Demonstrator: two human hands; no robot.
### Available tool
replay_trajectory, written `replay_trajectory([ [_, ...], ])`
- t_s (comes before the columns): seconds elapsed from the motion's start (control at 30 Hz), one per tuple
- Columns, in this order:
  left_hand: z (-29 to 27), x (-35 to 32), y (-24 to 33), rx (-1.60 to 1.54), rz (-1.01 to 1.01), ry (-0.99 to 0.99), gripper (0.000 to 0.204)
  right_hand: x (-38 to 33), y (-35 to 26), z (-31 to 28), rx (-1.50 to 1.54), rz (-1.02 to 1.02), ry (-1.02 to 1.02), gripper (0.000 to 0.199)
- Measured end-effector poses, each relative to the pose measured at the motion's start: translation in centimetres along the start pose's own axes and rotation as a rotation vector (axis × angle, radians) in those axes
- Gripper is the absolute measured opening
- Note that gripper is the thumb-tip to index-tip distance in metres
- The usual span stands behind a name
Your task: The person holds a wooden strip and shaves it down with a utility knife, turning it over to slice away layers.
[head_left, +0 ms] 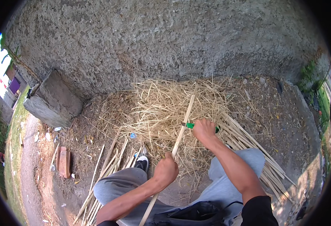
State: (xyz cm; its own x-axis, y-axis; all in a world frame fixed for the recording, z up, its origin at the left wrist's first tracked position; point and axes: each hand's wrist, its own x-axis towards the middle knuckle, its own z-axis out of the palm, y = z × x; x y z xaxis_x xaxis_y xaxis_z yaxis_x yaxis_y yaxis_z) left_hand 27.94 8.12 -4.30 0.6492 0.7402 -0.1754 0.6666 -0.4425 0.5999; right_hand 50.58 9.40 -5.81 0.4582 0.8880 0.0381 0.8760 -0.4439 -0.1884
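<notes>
No packages, labels, signs or screens clearly visible in view

We see a long, pale stick of split wood or cane, matt and smooth along its flat face. The tool against it has a glossy green plastic handle and a small dull metal part at its tip. Beneath lies a heap of shavings, dry, straw-coloured and fibrous. More pale split strips beside it look equally matt. The wall is grey concrete, coarse and pitted, like the concrete block. The brick is reddish and rough. The ground is dusty bare earth. Our trousers are soft grey cloth.
</notes>
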Motion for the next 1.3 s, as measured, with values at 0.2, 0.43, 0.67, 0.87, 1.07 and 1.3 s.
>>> replay_trajectory([
  [0.2, -1.2, -0.8, -0.1, -0.017, -0.025, -0.043, 0.022, 0.6, 0.2, 1.9, -0.029, 0.008, -0.046, 0.023],
  [0.43, -1.5, -4.1, -1.5, 0.001, -0.073, -0.146, 0.018, 2.7, 3.8, 3.3, -0.031, 0.166, -0.04, 0.022],
  [0.67, -2.3, -6.3, -3.7, -0.07, -0.022, -0.157, 0.015, 3.3, 12.2, 4.0, -0.081, 0.368, -0.005, 0.017],
  [0.87, -4.0, -3.5, -4.1, -0.086, -0.129, -0.01, 0.021, 1.9, 4.7, -0.5, 0.117, 0.311, -0.003, 0.025],
  [1.07, -4.8, -2.5, -1.3, -0.13, -0.13, -0.018, 0.031, -3.5, -2.8, -8.2, 0.299, 0.008, -0.116, 0.02],
  [1.3, -3.7, -1.0, -0.8, -0.197, -0.091, -0.008, 0.025, -6.4, -2.3, -8.5, 0.253, -0.16, 0.005, 0.018],
])
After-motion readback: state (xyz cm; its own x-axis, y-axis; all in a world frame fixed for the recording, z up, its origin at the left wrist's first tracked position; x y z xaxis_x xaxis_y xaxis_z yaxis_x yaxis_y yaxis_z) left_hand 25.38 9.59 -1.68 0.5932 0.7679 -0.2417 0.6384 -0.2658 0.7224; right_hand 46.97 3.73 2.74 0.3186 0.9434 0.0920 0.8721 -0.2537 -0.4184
